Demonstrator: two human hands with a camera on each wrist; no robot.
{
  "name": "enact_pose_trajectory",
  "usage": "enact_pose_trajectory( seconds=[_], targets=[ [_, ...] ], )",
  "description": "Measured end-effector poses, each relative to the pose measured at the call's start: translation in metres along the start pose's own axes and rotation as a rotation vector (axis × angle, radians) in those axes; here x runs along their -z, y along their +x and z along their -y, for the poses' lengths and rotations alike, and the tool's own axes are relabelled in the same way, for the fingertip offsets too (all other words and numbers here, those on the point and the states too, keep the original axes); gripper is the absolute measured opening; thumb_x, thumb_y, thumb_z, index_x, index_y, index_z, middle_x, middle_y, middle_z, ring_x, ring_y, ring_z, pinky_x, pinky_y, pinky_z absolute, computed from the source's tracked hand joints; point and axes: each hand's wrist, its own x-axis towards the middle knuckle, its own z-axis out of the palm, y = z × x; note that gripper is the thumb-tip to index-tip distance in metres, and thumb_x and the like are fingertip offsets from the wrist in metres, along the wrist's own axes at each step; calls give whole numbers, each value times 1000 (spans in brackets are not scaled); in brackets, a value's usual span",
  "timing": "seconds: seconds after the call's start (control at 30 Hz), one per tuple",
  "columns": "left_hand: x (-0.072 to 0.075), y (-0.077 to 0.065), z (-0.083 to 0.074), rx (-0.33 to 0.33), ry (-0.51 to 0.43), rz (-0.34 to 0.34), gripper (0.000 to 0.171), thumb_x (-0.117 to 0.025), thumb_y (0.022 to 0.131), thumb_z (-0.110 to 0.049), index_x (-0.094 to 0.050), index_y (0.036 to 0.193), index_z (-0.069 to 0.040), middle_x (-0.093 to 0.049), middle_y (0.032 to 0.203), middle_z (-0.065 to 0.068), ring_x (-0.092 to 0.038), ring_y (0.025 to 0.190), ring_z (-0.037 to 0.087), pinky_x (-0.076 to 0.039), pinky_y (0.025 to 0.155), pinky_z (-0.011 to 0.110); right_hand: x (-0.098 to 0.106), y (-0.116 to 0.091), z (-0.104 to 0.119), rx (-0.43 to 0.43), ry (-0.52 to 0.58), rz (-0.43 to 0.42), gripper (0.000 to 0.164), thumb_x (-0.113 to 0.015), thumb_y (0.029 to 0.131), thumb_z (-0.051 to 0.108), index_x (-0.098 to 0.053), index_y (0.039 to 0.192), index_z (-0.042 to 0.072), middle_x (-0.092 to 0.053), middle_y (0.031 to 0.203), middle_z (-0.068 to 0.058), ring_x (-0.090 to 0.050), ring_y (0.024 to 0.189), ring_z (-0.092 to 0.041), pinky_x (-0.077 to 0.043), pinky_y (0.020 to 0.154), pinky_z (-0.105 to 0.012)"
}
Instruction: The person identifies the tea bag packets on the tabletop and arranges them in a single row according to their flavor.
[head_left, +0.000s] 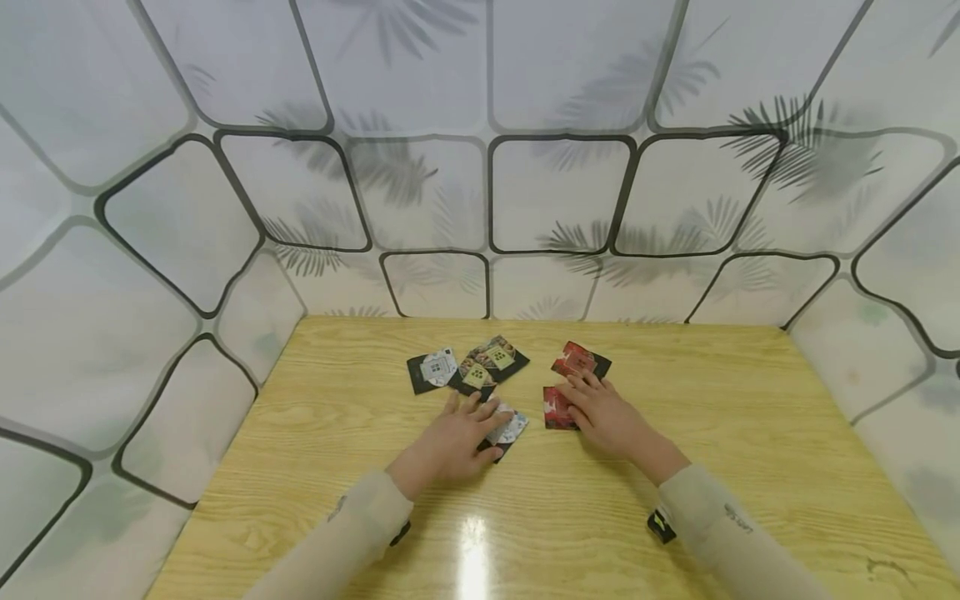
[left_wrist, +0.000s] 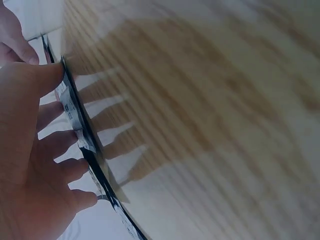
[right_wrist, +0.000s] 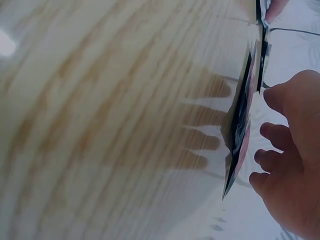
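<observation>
My left hand [head_left: 457, 439] lies with fingers spread over a flat black packet with a white patterned face [head_left: 513, 427]. In the left wrist view its fingertips meet the thin packets [left_wrist: 72, 107] on the table. Over a red and black packet [head_left: 555, 410] is my right hand [head_left: 611, 419], its fingers extended; a second red and black packet [head_left: 576, 358] lies just beyond its fingertips. The right wrist view shows these fingers beside the red packets [right_wrist: 241, 125], without gripping them; contact is unclear.
Beyond the left hand lie two overlapping black packets with yellow labels, a nearer one [head_left: 476, 374] and a farther one [head_left: 500, 357], next to a black and white packet [head_left: 438, 367]. The wooden table [head_left: 300, 492] meets a patterned wall [head_left: 547, 196] behind.
</observation>
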Motion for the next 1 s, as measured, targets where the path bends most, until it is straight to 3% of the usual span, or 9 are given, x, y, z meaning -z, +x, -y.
enact_pose_trajectory(
  seconds=[0.23, 0.6, 1.0],
  targets=[
    [-2, -2, 0, 7, 6, -2, 63, -52, 110, -48, -37, 166, -24, -34, 172, 12, -30, 158, 44, -22, 126, 71, -4, -2, -2, 14, -52, 9, 42, -57, 108, 13, -60, 149, 6, -54, 154, -27, -44, 147, -53, -36, 115, -74],
    [-4, -10, 0, 24, 3, -11, 64, -51, 109, -52, -38, 165, -25, -35, 171, 13, -32, 158, 44, -22, 127, 69, -2, -4, 0, -23, -31, 48, 41, -55, 109, 14, -60, 149, 6, -55, 155, -26, -40, 147, -57, -34, 116, -74],
    [-9, -26, 4, 14, 79, -69, 54, -49, 113, -35, -43, 163, -18, -42, 166, 17, -43, 152, 43, -31, 122, 70, -3, -5, -1, -17, -25, 31, 40, -55, 109, 13, -61, 148, 5, -56, 153, -26, -42, 146, -59, -36, 115, -75]
  ],
)
